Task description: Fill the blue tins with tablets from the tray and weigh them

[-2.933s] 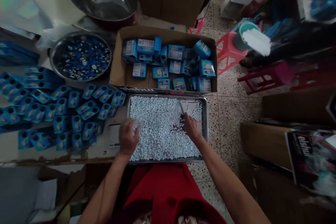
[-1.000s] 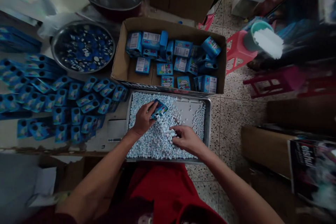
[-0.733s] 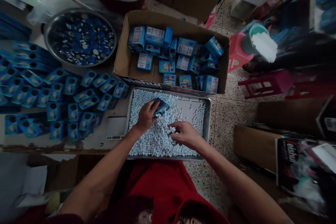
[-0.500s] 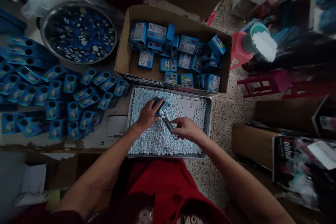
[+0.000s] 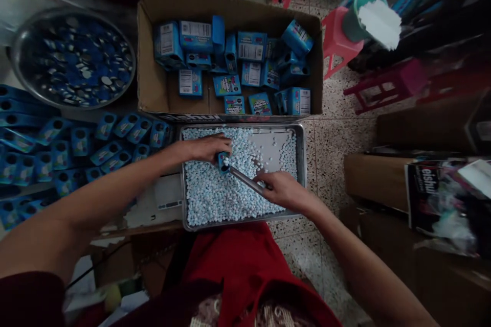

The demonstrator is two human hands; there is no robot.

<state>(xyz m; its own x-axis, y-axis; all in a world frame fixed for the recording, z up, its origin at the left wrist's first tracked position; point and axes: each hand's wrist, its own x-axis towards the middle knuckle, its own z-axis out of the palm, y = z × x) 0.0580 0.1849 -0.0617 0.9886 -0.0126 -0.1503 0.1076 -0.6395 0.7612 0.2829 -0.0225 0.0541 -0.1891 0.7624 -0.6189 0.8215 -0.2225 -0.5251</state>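
My left hand (image 5: 210, 148) is closed round a small blue candy box (image 5: 222, 163), held over the tray with its opening facing the scoop. In my right hand (image 5: 284, 190) is a narrow metal scoop (image 5: 246, 180); its tip meets the box's opening, where a few candies show. Below both hands lies a metal tray (image 5: 306, 158) of small pale blue and white candies (image 5: 222, 202). The candies are thick at the left and front, while bare metal shows toward the back right. My fingers partly hide the box.
Behind the tray stands a cardboard carton (image 5: 230, 4) of blue boxes. A steel bowl (image 5: 132, 69) of blue and silver discs sits at the left, near many blue boxes with round holes (image 5: 80, 140). A scale (image 5: 169, 194) adjoins the tray; pink stools (image 5: 343, 43) stand right.
My view has turned, so the surroundings appear shifted. The box has moved slightly left and toward me, turning in my left hand. The scoop lies flatter, and the candies heaped at its tip have mostly gone.
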